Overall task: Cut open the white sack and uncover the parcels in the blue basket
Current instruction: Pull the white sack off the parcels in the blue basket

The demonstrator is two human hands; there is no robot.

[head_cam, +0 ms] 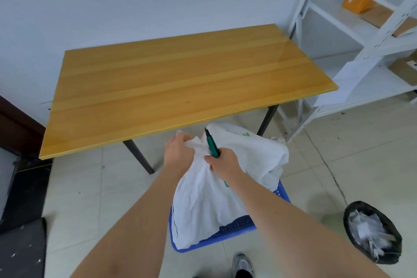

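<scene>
A crumpled white sack [203,201] fills the blue basket [237,229] on the floor in front of the table. My left hand [178,149] grips the bunched top of the sack. My right hand [223,162] holds a green-handled cutter [211,143] with its dark tip pointing up, right beside the bunched top. The sack covers whatever lies in the basket, so no parcels show.
A wooden table [176,83] with black legs stands just beyond the basket. White metal shelves [365,36] with boxes are at the right. A black bin [372,232] holding scraps stands on the tiled floor at right. A shoe [243,265] is near the bottom edge.
</scene>
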